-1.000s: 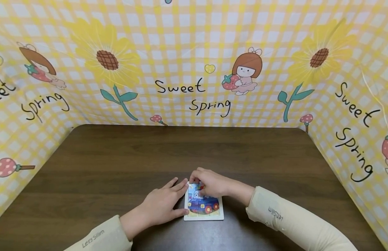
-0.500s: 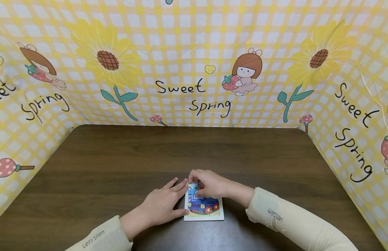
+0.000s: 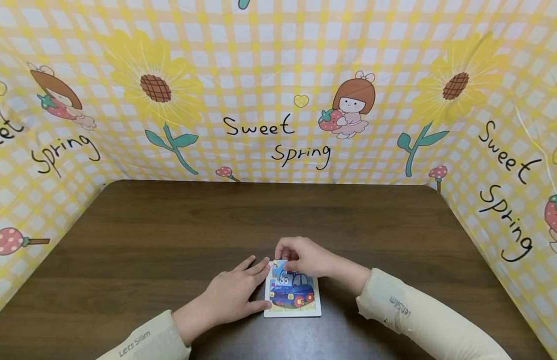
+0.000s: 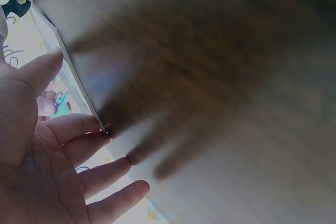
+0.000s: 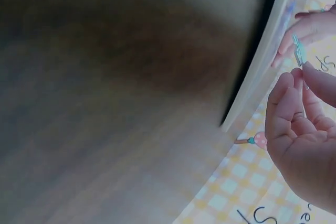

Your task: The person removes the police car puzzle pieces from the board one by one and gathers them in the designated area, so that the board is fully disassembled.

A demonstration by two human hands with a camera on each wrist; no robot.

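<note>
A small jigsaw puzzle (image 3: 296, 312) in a white frame lies on the table, its picture a blue cartoon car with red and yellow wheels. My left hand (image 3: 231, 295) rests spread at its left side, thumb and forefinger touching the frame's edge. In the left wrist view, the straight fingers of my left hand (image 4: 58, 150) reach the thin frame edge. My right hand (image 3: 305, 256) is over the puzzle's far part and pinches a light-blue puzzle piece (image 3: 278, 267) near the far left corner. The right wrist view shows the puzzle piece (image 5: 298, 51) tilted up between thumb and fingertips.
The brown wooden table (image 3: 193, 215) extends around the puzzle. A yellow checked cloth (image 3: 260, 65) printed with sunflowers and "Sweet Spring" stands as a wall along the back and both sides.
My right hand has moved slightly away and to the right with the puzzle piece, uncovering the car's eyes and roof. The left hand stays in place.
</note>
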